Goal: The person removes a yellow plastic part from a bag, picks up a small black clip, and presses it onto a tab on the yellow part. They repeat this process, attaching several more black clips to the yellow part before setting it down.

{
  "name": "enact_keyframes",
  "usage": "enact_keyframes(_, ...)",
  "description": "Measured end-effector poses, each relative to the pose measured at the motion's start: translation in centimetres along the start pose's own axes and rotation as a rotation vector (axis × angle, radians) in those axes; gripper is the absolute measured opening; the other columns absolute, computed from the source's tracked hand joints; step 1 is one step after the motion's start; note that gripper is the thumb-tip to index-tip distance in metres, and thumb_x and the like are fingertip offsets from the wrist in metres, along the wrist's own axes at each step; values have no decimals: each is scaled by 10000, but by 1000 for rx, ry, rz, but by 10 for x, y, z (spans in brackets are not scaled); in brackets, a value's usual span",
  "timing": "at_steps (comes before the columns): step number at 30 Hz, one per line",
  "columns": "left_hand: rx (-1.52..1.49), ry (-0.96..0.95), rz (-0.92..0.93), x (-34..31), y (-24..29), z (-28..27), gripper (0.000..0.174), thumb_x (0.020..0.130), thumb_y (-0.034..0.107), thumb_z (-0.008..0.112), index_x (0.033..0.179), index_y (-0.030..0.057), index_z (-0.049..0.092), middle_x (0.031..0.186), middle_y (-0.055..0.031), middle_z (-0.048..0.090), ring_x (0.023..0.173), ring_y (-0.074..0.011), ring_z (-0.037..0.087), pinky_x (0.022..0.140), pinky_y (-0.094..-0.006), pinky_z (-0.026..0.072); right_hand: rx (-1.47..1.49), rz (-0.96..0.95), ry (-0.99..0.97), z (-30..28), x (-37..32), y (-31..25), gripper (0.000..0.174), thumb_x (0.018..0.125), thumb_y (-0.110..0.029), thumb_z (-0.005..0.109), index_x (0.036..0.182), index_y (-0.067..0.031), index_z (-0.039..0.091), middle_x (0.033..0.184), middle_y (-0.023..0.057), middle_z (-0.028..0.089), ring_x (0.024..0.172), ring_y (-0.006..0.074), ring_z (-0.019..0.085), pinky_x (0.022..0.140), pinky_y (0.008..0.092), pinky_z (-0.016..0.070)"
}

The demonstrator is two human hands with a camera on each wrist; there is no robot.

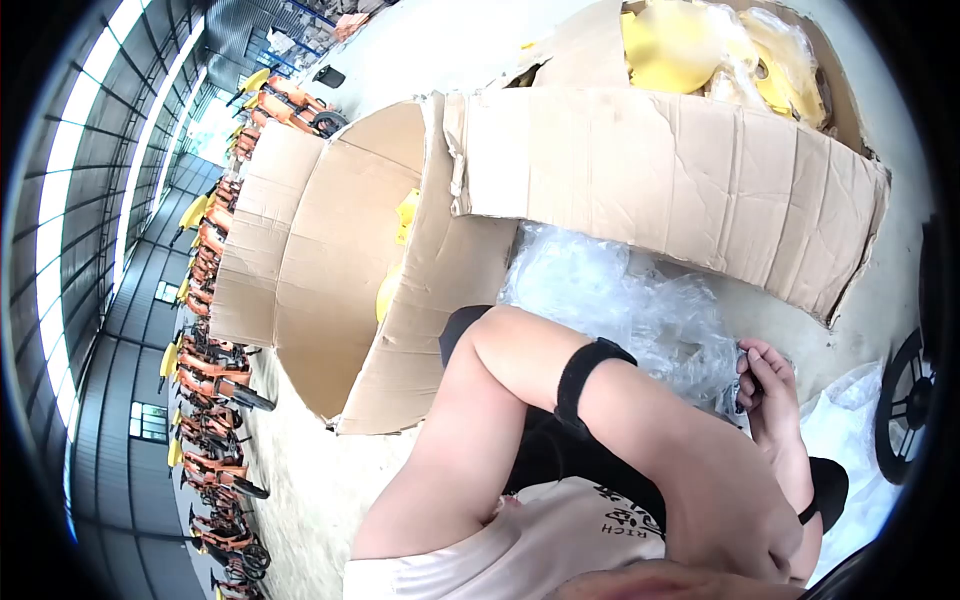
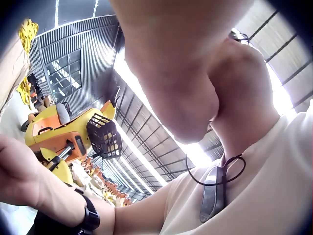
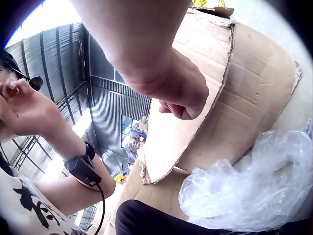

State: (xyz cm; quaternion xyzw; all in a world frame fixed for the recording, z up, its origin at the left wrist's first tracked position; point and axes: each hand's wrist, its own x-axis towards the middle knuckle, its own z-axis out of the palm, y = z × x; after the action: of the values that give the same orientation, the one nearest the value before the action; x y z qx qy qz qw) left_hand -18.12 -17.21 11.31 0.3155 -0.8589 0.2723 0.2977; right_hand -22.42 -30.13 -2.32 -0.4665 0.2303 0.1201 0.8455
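My left hand (image 3: 29,110) is raised close to my head in the right wrist view, fingers loosely bent with nothing seen in them. In the left wrist view its near part (image 2: 171,83) looms large beside my chin. Out to the right in the head view, my right hand (image 1: 770,385) has curled fingers beside the clear plastic wrap (image 1: 640,300). A dark sliver shows along those fingers; I cannot tell if they hold it. Seen from the right wrist, the right hand (image 3: 183,93) overlaps a brown cardboard flap (image 3: 195,54), its fingers tucked under.
A large cardboard box (image 1: 660,150) holds yellow parts (image 1: 680,45) in plastic. Another opened box (image 1: 350,250) stands to its left. Orange bikes (image 1: 215,375) line the left side. A black wheel (image 1: 905,405) is at the right, and a pendant (image 2: 213,193) hangs at my chest.
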Motion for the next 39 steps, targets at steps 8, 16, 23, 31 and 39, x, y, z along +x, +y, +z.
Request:
enact_keyframes(8, -38, -49, -39, -9, 7, -6, 238, 831, 275, 624, 940, 65, 597, 862, -51, 581, 705, -165, 545, 552, -283, 428, -20, -5, 15, 0, 3, 3, 189, 1003, -146, 529, 1138, -38, 605, 818, -22, 548, 603, 32, 417, 510, 180, 312)
enact_keyframes(16, -113, -40, -27, -16, 3, -11, 235, 831, 278, 628, 944, 74, 599, 854, -42, 579, 706, -160, 542, 562, -283, 425, -13, -2, 1, 2, 4, 2, 180, 996, -153, 547, 1126, -48, 615, 822, -21, 561, 613, 33, 428, 522, 179, 315)
enact_keyframes(23, -100, 34, 13, -8, -9, 16, 233, 832, 281, 632, 948, 81, 601, 846, -34, 577, 707, -155, 539, 571, -283, 423, 7, 15, -15, 1, 0, -3, 186, 998, -161, 548, 1126, -48, 620, 814, -20, 563, 606, 34, 416, 521, 190, 302)
enact_keyframes(31, -140, 37, 2, -16, -23, 26, 231, 833, 285, 636, 952, 90, 603, 838, -25, 575, 708, -149, 536, 581, -282, 421, -11, 38, 37, 5, 5, -7, 181, 997, -163, 546, 1123, -55, 617, 814, -26, 565, 604, 29, 407, 526, 190, 302)
enact_keyframes(39, -207, 74, 84, -16, -42, 36, 229, 833, 288, 640, 957, 99, 606, 830, -15, 572, 709, -144, 533, 591, -282, 418, -10, 39, 18, -4, 5, -18, 193, 999, -147, 532, 1135, -38, 613, 829, -15, 579, 612, 37, 414, 542, 199, 311)
